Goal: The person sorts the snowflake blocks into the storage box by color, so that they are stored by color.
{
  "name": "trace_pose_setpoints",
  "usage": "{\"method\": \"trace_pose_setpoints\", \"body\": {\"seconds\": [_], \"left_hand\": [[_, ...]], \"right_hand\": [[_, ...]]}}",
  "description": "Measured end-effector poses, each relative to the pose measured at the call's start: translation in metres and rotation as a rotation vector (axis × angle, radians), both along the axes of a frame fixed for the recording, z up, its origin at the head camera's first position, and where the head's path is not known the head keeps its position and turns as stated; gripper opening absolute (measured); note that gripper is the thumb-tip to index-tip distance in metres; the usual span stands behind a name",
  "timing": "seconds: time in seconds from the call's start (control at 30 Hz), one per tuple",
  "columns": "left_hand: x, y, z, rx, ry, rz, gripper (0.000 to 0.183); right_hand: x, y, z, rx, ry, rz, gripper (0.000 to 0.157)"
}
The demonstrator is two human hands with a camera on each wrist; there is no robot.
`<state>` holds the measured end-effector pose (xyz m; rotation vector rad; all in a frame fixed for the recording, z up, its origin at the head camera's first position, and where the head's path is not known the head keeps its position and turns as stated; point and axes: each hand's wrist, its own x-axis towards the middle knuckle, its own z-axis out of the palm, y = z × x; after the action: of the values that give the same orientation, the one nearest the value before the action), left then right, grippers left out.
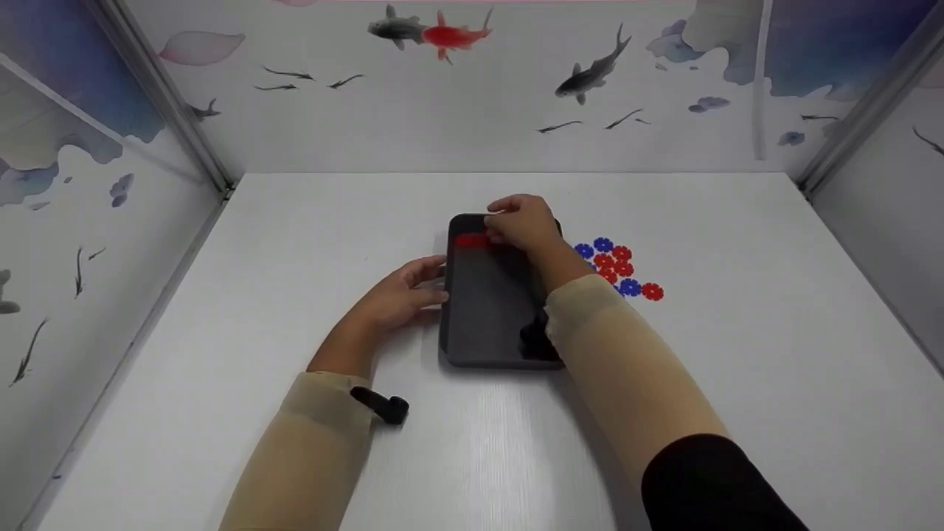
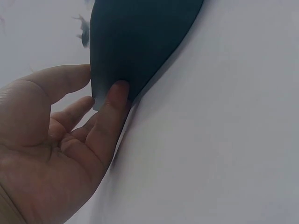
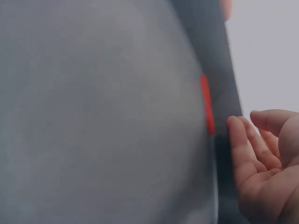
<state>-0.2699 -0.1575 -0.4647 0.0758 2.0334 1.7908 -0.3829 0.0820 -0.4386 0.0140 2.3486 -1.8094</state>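
A dark grey rectangular tray (image 1: 487,302) with raised walls lies lengthwise on the white table. Inside its far end, red (image 1: 472,240) shows as a short band; the right wrist view shows it as a thin red strip (image 3: 208,105) by the wall. My left hand (image 1: 402,295) touches the tray's left side, its fingers loosely spread along the outer wall (image 2: 140,42). At the far end my right hand (image 1: 522,221) reaches over the tray from the right. Its fingertips (image 3: 234,126) are right at the wall, the fingers nearly straight, and nothing shows between them and the thumb.
Several red and blue notched plastic discs, among them a red disc (image 1: 652,291) and a blue disc (image 1: 603,244), lie right of the tray, partly hidden by my right forearm. Printed panels enclose the table (image 1: 745,354) at the back and both sides.
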Motion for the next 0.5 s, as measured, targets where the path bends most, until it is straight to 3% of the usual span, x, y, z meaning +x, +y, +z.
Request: {"method": "trace_pose_setpoints", "body": {"seconds": [0.13,0.27,0.37,0.5], "left_hand": [[0.000,0.002,-0.001,0.000,0.008,-0.009,0.071],[-0.002,0.001,-0.001,0.024,0.006,-0.017,0.072],[-0.002,0.000,-0.001,0.039,-0.010,-0.006,0.072],[-0.001,0.000,0.000,0.043,-0.016,0.000,0.072]], "right_hand": [[0.004,0.008,0.023,-0.198,-0.092,-0.007,0.029],[0.012,0.025,0.050,-0.336,-0.106,-0.019,0.028],[0.022,0.041,0.062,-0.341,-0.078,-0.002,0.031],[0.038,0.067,0.067,-0.285,-0.026,0.033,0.037]]}}
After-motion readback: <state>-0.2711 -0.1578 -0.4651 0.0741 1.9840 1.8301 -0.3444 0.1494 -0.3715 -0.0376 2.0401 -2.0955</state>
